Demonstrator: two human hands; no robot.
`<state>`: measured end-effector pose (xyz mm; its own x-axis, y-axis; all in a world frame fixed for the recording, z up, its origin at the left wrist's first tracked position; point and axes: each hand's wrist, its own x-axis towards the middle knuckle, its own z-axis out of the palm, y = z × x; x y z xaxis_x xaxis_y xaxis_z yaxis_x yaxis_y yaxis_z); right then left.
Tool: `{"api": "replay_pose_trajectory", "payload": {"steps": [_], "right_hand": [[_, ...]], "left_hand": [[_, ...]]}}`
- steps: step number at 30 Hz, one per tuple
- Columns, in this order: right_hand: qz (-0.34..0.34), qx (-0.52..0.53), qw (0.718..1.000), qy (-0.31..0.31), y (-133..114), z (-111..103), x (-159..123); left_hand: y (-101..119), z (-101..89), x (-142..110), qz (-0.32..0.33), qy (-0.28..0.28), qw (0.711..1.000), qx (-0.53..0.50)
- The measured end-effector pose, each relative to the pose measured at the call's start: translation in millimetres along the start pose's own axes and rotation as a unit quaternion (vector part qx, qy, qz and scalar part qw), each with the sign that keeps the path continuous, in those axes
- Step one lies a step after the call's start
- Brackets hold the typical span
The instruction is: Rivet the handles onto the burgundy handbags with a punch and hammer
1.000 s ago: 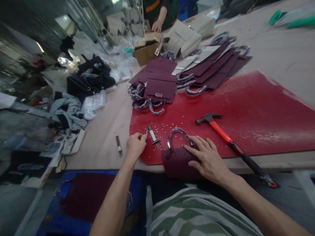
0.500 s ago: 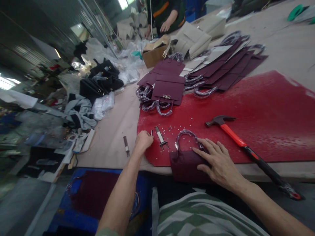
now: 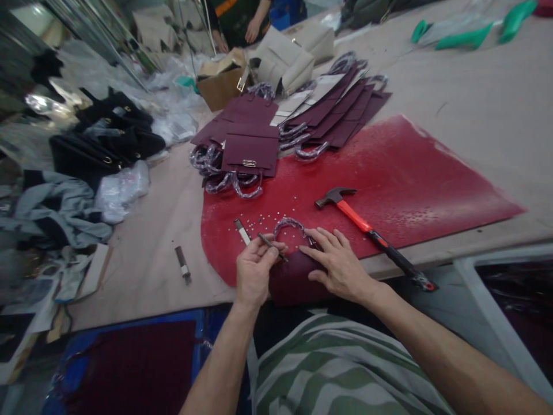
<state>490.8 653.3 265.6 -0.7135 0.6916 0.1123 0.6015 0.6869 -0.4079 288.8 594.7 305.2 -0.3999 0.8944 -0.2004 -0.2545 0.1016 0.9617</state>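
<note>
My left hand (image 3: pixel 254 268) is closed round a slim metal punch (image 3: pixel 272 246), its tip pointing down and right at the top edge of a dark maroon bag panel (image 3: pixel 298 279). From that panel rises a handle wrapped in clear plastic (image 3: pixel 288 221). My right hand (image 3: pixel 341 262) lies with fingers stretched out over the panel's right side, touching near the handle's right end. A claw hammer (image 3: pixel 356 219) with a red and black handle rests right of it. Just beyond my left hand lies a pronged tool (image 3: pixel 242 231), partly hidden, among several small metal bits (image 3: pixel 264 218).
A red mat (image 3: pixel 415 173) covers part of the table (image 3: pixel 151 248). Stacked maroon panels (image 3: pixel 250 147) lie behind. Another metal tool (image 3: pixel 182 265) lies left. Black bags (image 3: pixel 112 138), a cardboard box (image 3: pixel 220 86) and a co-worker's hands (image 3: pixel 253 30) are farther off.
My left hand has come from the mat's left side to the panel's top edge, bringing the punch. My right hand stays on the panel. The view has shifted to the right.
</note>
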Motion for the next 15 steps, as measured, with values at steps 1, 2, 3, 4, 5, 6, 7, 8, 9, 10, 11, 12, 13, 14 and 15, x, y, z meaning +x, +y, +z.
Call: {"api": "replay_pose_trajectory", "payload": {"steps": [1, 2, 3, 4, 5, 6, 7, 8, 9, 10, 11, 12, 13, 14, 15], "right_hand": [[-0.002, -0.001, 1.000, 0.001, 0.3, 0.4, -0.2], [-0.004, -0.001, 1.000, 0.003, 0.6, 0.8, -0.3], [-0.006, 0.000, 1.000, 0.005, 0.8, 1.0, -0.2], [-0.008, 0.001, 1.000, 0.007, 0.9, 1.2, -0.1], [-0.008, 0.003, 1.000, 0.008, 0.9, 1.3, 0.0], [-0.008, 0.005, 1.000, 0.009, 0.8, 1.2, 0.0], [-0.008, 0.007, 1.000, 0.009, 0.6, 1.1, -0.1], [-0.007, 0.008, 1.000, 0.009, 0.3, 0.9, -0.4], [-0.007, 0.009, 1.000, 0.010, 0.1, 0.7, -0.9], [-0.007, 0.010, 1.000, 0.011, 0.0, 0.6, -1.4], [-0.007, 0.010, 1.000, 0.012, 0.0, 0.6, -2.1], [-0.008, 0.010, 1.000, 0.013, 0.1, 0.7, -2.7], [-0.010, 0.009, 1.000, 0.014, 0.4, 0.9, -3.2], [-0.011, 0.009, 1.000, 0.016, 0.7, 1.1, -3.6], [-0.012, 0.009, 1.000, 0.018, 1.0, 1.4, -3.8]], "left_hand": [[-8.2, 9.1, -5.7, 0.008, -0.001, 1.000, 0.020], [-16.1, 16.1, -10.0, 0.020, 0.000, 0.999, 0.045], [-23.2, 20.7, -13.3, 0.034, 0.003, 0.997, 0.069], [-29.2, 23.4, -15.7, 0.050, 0.007, 0.995, 0.091], [-34.1, 24.4, -17.5, 0.065, 0.013, 0.992, 0.110], [-37.8, 24.2, -18.9, 0.074, 0.017, 0.989, 0.125], [-40.4, 23.4, -19.9, 0.079, 0.019, 0.987, 0.137], [-42.1, 22.4, -20.7, 0.082, 0.019, 0.986, 0.147], [-43.3, 21.3, -21.3, 0.085, 0.018, 0.984, 0.154], [-44.1, 20.4, -21.7, 0.087, 0.015, 0.983, 0.159], [-44.7, 19.6, -21.9, 0.092, 0.012, 0.982, 0.165], [-45.4, 19.1, -22.0, 0.097, 0.010, 0.980, 0.174], [-46.1, 18.6, -22.1, 0.104, 0.006, 0.977, 0.186], [-47.1, 18.1, -22.2, 0.111, 0.002, 0.974, 0.199], [-48.2, 17.7, -22.3, 0.119, -0.002, 0.970, 0.212]]}}
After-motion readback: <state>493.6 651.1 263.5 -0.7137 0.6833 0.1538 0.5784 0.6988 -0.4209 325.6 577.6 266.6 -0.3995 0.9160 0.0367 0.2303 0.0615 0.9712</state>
